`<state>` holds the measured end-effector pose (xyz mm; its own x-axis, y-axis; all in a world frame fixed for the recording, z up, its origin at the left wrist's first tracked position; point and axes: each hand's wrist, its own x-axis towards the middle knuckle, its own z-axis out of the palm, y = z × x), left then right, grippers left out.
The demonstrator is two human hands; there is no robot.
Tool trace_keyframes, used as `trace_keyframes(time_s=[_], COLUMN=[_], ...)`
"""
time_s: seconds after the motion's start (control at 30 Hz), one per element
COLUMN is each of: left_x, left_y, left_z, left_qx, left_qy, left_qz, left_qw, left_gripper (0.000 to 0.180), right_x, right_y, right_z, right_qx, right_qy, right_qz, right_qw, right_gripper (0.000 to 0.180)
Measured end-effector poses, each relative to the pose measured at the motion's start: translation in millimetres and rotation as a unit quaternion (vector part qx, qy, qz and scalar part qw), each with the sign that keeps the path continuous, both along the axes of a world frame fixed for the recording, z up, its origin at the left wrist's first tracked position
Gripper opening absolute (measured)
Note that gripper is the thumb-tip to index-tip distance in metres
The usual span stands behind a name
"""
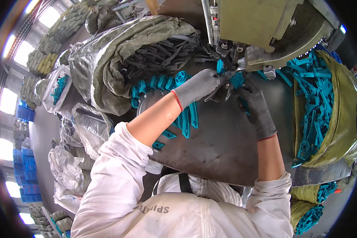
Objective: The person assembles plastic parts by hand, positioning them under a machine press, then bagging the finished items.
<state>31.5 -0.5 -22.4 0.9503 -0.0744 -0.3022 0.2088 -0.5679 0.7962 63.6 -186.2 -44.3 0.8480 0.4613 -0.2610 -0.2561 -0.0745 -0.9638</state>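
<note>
Scuffed dark metal tabletop (222,146), knit-gloved right hand (256,102) pinching teal plastic piece (237,80), left hand (200,85) curled, grasp unclear

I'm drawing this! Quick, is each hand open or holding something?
Left hand: closed; what's inside can't be told.
Right hand: holding a teal plastic piece.

Single line, dark lettering (154,209), on white shirt (210,216) chest.
</note>
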Motion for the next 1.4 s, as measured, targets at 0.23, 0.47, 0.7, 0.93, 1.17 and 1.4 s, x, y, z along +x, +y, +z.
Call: trace_keyframes(time_s=[0.23, 0.47, 0.7, 0.93, 1.17, 1.4], left_x=[-3, -16, -37, -40, -39, -44], left_y=[9, 181, 222, 216, 136, 43], left_z=[-6, 1, -19, -8, 37, 46], left_qx=[0.276, 0.652, 0.695, 0.599, 0.383, 0.153], left_qy=[-0.208, -0.048, -0.048, -0.135, -0.317, -0.304], left_qz=[-0.008, -0.011, 0.068, 0.078, 0.066, -0.122], left_qw=[0.938, 0.757, 0.715, 0.785, 0.865, 0.932], left_gripper=[0.028, 0.025, 0.046, 0.036, 0.030, 0.021], right_x=[13, 9, 8, -1, 9, 1], right_y=[4, 6, 3, -6, -6, -8], right_z=[-10, -23, -3, 11, -22, -16], right_qx=[-0.029, -0.031, -0.080, -0.091, -0.072, -0.051], right_qy=[-0.005, 0.035, 0.008, 0.027, 0.030, 0.020], right_qz=[0.051, 0.050, 0.032, 0.068, 0.092, 0.072], right_qw=[0.998, 0.998, 0.996, 0.993, 0.993, 0.996], right_gripper=[0.039, 0.049, 0.049, 0.047, 0.040, 0.034])
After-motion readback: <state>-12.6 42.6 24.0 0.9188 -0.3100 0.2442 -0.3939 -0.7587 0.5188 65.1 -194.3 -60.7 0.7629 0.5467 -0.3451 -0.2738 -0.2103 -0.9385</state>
